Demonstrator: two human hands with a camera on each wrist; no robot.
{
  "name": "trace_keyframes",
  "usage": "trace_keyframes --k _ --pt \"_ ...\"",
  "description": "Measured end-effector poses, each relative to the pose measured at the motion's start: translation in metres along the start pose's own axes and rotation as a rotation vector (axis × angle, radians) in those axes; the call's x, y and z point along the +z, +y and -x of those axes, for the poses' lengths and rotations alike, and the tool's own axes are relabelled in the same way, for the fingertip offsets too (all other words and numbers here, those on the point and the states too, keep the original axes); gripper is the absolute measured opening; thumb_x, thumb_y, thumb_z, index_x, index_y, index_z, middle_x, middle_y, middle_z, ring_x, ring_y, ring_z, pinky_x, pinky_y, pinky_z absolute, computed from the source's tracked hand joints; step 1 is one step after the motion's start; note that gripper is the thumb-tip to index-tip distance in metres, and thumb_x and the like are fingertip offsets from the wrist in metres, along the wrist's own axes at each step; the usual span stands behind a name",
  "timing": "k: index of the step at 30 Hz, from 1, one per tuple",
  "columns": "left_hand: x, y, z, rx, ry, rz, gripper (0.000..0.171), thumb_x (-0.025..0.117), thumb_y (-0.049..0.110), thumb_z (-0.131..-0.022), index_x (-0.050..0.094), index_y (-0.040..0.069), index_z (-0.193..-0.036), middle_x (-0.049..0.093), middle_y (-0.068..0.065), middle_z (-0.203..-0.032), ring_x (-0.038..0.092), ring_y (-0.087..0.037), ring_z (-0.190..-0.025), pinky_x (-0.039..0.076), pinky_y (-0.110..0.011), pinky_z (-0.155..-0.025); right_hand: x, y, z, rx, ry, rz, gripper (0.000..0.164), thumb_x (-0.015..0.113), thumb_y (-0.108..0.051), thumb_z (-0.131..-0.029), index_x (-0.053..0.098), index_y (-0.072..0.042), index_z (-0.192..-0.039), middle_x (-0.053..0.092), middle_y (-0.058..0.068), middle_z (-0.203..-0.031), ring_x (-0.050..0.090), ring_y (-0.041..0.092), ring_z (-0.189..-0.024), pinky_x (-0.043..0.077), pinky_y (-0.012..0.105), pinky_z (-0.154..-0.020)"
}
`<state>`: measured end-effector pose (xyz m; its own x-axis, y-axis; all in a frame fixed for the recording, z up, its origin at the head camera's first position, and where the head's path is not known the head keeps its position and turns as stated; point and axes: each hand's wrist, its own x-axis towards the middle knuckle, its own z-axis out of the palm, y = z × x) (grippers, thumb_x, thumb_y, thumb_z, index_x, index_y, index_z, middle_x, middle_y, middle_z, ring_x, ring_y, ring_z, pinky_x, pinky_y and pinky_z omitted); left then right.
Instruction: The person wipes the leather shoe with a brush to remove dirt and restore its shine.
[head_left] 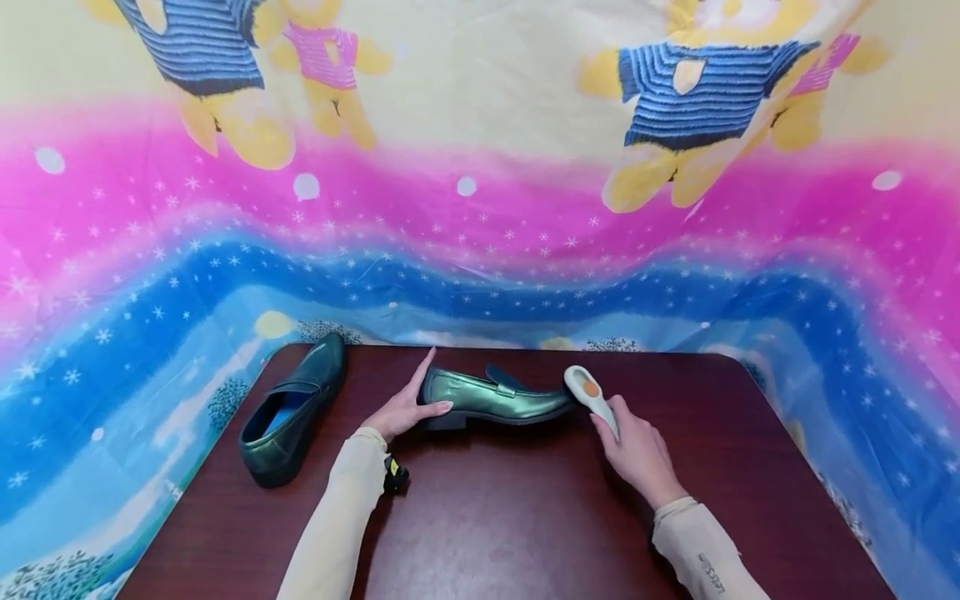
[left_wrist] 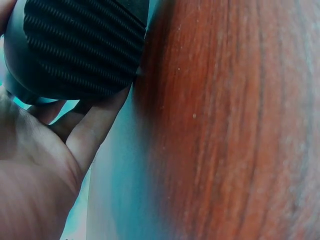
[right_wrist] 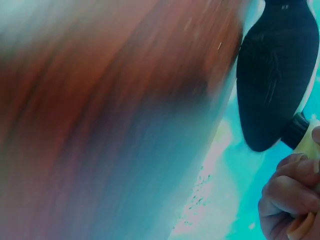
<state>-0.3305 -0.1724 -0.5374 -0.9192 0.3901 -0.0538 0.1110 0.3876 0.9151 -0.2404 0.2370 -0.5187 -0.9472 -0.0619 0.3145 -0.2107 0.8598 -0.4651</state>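
A shiny green loafer is held sideways with its toe to the right. Around its heel, my left hand grips with the thumb on the near side and fingers behind. The ribbed heel sole fills the top of the left wrist view. My right hand holds a shoe brush by its pale handle, which has an orange patch. At the toe, the dark brush head meets the loafer. The loafer's underside shows in the right wrist view, so it seems raised off the table.
A second green loafer with a blue insole stands at the left of the dark red-brown table. Behind the table's far edge hangs a patterned cloth with bears and snowflakes, which also runs along both sides.
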Motion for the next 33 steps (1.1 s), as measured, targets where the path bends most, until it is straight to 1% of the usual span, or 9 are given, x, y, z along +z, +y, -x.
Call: trace_keyframes --k 4,7,10,14,18,22,25,29,33 --pt "-0.001 0.002 0.0 -0.003 -0.002 -0.009 0.105 0.076 0.046 -0.093 -0.003 0.053 -0.162 -0.006 0.005 -0.175 0.009 -0.038 -0.16 0.022 -0.067 -0.121 -0.005 0.012 -0.004 0.039 -0.03 -0.018 0.027 0.058 -0.035 -0.107 0.051 -0.013 -0.12 0.052 0.002 -0.069 0.046 0.017 -0.054 0.038 0.033 -0.051" --pt "-0.002 0.005 -0.001 -0.001 0.005 -0.015 0.106 0.076 0.047 -0.092 -0.002 0.05 -0.163 -0.005 0.004 -0.175 0.01 -0.038 -0.16 0.022 -0.067 -0.121 -0.008 0.013 -0.007 0.054 -0.044 -0.041 0.028 0.055 -0.037 -0.108 0.05 -0.012 -0.121 0.052 0.003 -0.068 0.046 0.018 -0.054 0.038 0.034 -0.051" --pt "-0.001 0.005 -0.002 0.005 0.01 -0.019 0.104 0.077 0.047 -0.091 0.0 0.055 -0.161 -0.001 0.003 -0.175 0.013 -0.038 -0.16 0.024 -0.067 -0.12 -0.01 0.01 -0.008 0.076 -0.06 -0.074 0.032 0.051 -0.04 -0.109 0.049 -0.011 -0.123 0.052 0.004 -0.069 0.046 0.018 -0.054 0.039 0.034 -0.052" --pt "0.003 0.001 0.001 0.029 0.023 -0.001 0.097 0.083 0.042 -0.088 0.017 0.052 -0.159 0.025 -0.007 -0.168 0.04 -0.035 -0.147 0.036 -0.059 -0.116 -0.01 0.001 -0.003 0.083 -0.071 -0.117 0.037 0.047 -0.043 -0.11 0.05 -0.01 -0.127 0.052 0.004 -0.07 0.046 0.018 -0.057 0.039 0.034 -0.055" --pt "0.007 0.003 0.004 0.068 0.045 -0.012 0.085 0.09 0.033 -0.082 0.032 0.033 -0.144 0.05 -0.013 -0.141 0.058 -0.029 -0.118 0.047 -0.045 -0.103 -0.007 -0.014 0.0 0.045 -0.055 -0.141 0.032 0.05 -0.04 -0.11 0.052 -0.012 -0.125 0.052 0.002 -0.07 0.046 0.017 -0.058 0.039 0.033 -0.058" --pt "0.012 0.008 0.006 0.121 0.085 -0.105 0.084 0.094 0.031 -0.076 0.033 0.024 -0.133 0.053 -0.01 -0.129 0.059 -0.024 -0.109 0.048 -0.04 -0.098 -0.002 -0.034 0.003 0.005 -0.056 -0.16 0.027 0.053 -0.038 -0.109 0.054 -0.014 -0.122 0.05 -0.001 -0.069 0.045 0.015 -0.057 0.039 0.031 -0.057" --pt "0.018 0.012 0.007 0.145 0.114 -0.179 0.084 0.097 0.032 -0.073 0.034 0.023 -0.129 0.056 -0.009 -0.124 0.06 -0.022 -0.105 0.049 -0.04 -0.096 0.003 -0.048 0.004 0.003 -0.114 -0.178 0.024 0.054 -0.035 -0.109 0.054 -0.015 -0.121 0.048 -0.002 -0.068 0.044 0.013 -0.055 0.039 0.029 -0.056" --pt "0.024 0.015 0.007 0.114 0.153 -0.276 0.084 0.097 0.037 -0.071 0.035 0.027 -0.126 0.06 -0.008 -0.119 0.061 -0.023 -0.101 0.05 -0.042 -0.091 0.009 -0.062 0.007 0.041 -0.223 -0.208 0.019 0.054 -0.031 -0.109 0.053 -0.015 -0.12 0.047 -0.002 -0.068 0.043 0.013 -0.054 0.039 0.028 -0.054" --pt "0.028 0.015 0.009 0.08 0.182 -0.336 0.083 0.098 0.039 -0.07 0.036 0.03 -0.125 0.06 -0.007 -0.121 0.06 -0.024 -0.1 0.05 -0.043 -0.089 0.014 -0.068 0.01 0.075 -0.259 -0.206 0.016 0.054 -0.027 -0.109 0.051 -0.014 -0.117 0.047 0.0 -0.067 0.042 0.014 -0.054 0.039 0.029 -0.055"
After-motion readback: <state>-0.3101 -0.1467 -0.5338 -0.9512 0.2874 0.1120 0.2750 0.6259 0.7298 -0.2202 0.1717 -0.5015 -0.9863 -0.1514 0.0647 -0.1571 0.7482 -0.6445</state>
